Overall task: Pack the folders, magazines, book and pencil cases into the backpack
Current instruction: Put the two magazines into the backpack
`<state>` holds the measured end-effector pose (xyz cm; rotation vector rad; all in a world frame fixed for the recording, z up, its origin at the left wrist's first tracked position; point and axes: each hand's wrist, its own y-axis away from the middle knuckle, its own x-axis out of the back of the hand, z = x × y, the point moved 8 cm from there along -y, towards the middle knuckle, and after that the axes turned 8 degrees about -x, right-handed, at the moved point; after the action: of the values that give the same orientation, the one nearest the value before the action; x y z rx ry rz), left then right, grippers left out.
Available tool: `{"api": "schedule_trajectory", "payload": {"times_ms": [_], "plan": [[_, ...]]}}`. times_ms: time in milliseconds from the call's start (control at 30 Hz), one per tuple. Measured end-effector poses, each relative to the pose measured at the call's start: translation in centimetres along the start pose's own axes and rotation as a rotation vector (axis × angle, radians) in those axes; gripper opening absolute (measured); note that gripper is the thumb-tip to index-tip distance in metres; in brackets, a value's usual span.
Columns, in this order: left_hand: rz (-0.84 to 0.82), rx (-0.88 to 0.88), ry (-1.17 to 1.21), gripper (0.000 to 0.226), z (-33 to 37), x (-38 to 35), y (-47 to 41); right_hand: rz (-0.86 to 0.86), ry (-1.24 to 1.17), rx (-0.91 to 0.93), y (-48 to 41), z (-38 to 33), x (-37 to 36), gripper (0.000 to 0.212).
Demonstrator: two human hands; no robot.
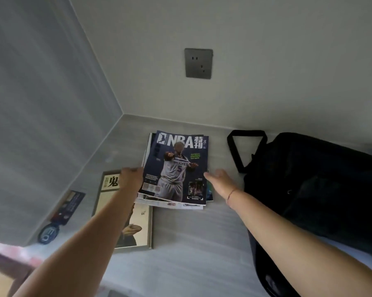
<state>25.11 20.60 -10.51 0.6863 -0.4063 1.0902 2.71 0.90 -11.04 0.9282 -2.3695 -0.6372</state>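
A stack of magazines (176, 168) with a dark blue basketball cover on top lies on the grey desk (191, 243) near the back wall. My left hand (131, 177) grips the stack's left edge. My right hand (220, 179) is at the stack's right edge, fingers apart and touching it. A beige book (137, 228) lies flat to the left, partly under my left forearm and the magazines. The black backpack (322, 189) lies on the right side of the desk, its strap loop toward the wall. A dark pencil case (70, 203) leans by the left wall.
A grey wall socket (198, 63) sits on the back wall above the desk. A dark round tag (47, 233) lies by the left wall, below the pencil case. The desk sits in a corner, walls on the left and back.
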Motion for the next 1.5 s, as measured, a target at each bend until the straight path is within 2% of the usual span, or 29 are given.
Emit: {"api": "schedule_trajectory", "payload": {"times_ms": [67,133,200,333,400,500,600,700,833,900,1033,1100,1200,1333,1500], "plan": [[-0.152,0.041,0.127,0.028,-0.4,-1.2,-1.6,-0.056,-0.080,-0.049,-1.5,0.3,-1.6,0.013],[-0.222,0.114,0.263,0.035,-0.5,-2.0,-2.9,-0.062,-0.176,-0.111,-2.9,0.7,-2.2,0.024],[-0.253,0.200,0.378,0.042,-0.6,-2.7,-3.9,-0.045,-0.269,-0.168,-3.8,1.0,-2.3,0.021],[-0.382,0.221,0.404,0.045,0.6,-4.5,-5.2,-0.155,-0.422,-0.301,-4.5,1.8,-4.5,0.012],[-0.417,0.143,0.357,0.047,1.5,-5.4,-5.4,-0.165,-0.425,-0.297,-4.5,1.7,-5.4,0.008],[-0.346,-0.056,0.234,0.051,2.5,-5.2,-5.4,-0.167,-0.474,-0.289,-4.5,1.5,-5.3,0.008],[-0.317,-0.231,0.321,0.046,3.3,-4.3,-4.0,-0.160,-0.452,-0.191,-4.9,1.1,-4.0,0.012],[-0.324,-0.345,0.484,0.042,4.7,-3.1,-2.1,-0.175,-0.561,-0.038,-4.8,-0.4,-2.4,0.013],[-0.418,-0.414,0.564,0.043,7.0,-2.1,0.0,-0.261,-0.749,0.157,-3.9,-5.3,1.0,0.039],[-0.442,-0.451,0.519,0.045,8.0,-2.1,0.5,-0.274,-0.722,0.245,-2.6,-7.5,3.0,0.039],[-0.452,-0.463,0.496,0.043,9.0,-3.1,1.6,-0.236,-0.475,0.387,0.8,-9.1,5.1,0.043],[-0.475,-0.445,0.524,0.044,8.4,-4.2,2.4,-0.210,-0.416,0.373,1.5,-8.1,5.4,0.044],[-0.500,-0.431,0.546,0.050,8.1,-5.2,2.4,-0.210,-0.449,0.338,1.6,-6.8,5.7,0.043],[-0.481,-0.426,0.534,0.045,8.3,-5.6,1.7,-0.225,-0.435,0.313,0.7,-5.9,5.5,0.045],[-0.436,-0.388,0.500,0.033,7.5,-6.4,2.1,-0.049,-0.378,0.162,-0.5,-1.4,3.7,0.037]]}}
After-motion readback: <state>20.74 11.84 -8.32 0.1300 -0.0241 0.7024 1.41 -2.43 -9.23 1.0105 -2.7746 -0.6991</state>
